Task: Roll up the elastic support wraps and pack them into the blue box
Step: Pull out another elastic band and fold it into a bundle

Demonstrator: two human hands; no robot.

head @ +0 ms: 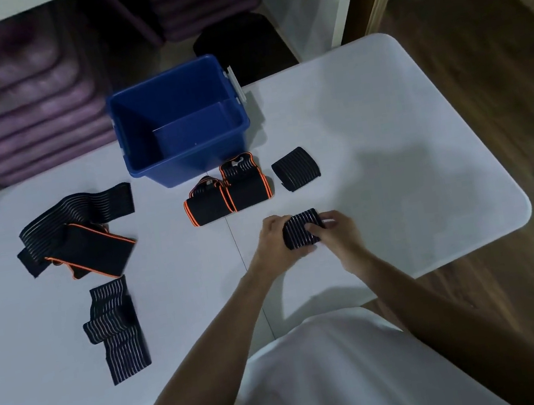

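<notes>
Head view, from the left: a loose pile of unrolled wraps (75,227) lies on the white surface (387,135), striped ones under an orange-edged one, and nearer the person a folded striped wrap (118,328) waits flat. The blue box (177,122) stands open at the far edge, seemingly with nothing in it yet. Just in front of it sit two orange-trimmed rolls (227,191), touching each other, and beside them a finished striped roll (295,168). Further right and nearer, both hands clasp a striped roll (302,228) low over the surface: the left hand (275,242) curls round its left end, the right hand (339,233) pinches the right end, thumb on top. To finish this roll well, I would judge, keep steady tension so the elastic does not spring loose, keep the edges square, and press the tail end down firmly before setting it by the other rolls or into the box.
</notes>
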